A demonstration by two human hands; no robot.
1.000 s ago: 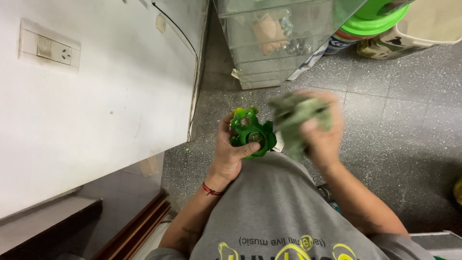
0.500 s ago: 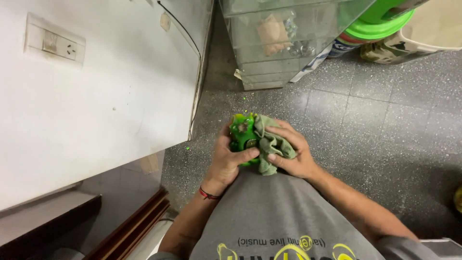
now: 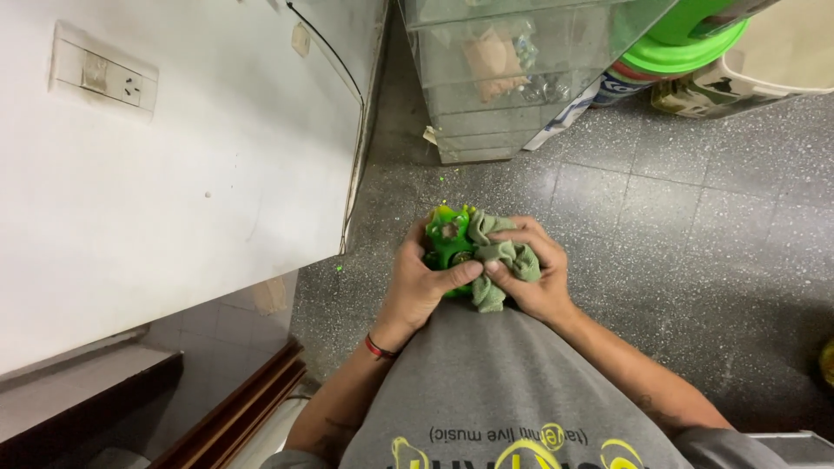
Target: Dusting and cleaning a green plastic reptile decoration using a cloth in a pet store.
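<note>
both hands now lower, left hand (image 3: pixel 423 282) gripping green toy (image 3: pixel 448 245), right hand (image 3: pixel 532 282) pressing cloth (image 3: pixel 504 260) on it

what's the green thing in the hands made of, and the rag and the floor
Green part: looks like glossy moulded plastic, bright and hard-edged with shine; not certain. Rag: soft woven or terry cloth, matte, bunched into folds under the right hand. Floor: speckled grey tiles, stone-chip or terrazzo look, with visible joints.

grey T-shirt (image 3: pixel 486 382) (yellow print), red wristband (image 3: pixel 380 349) — thin
</note>
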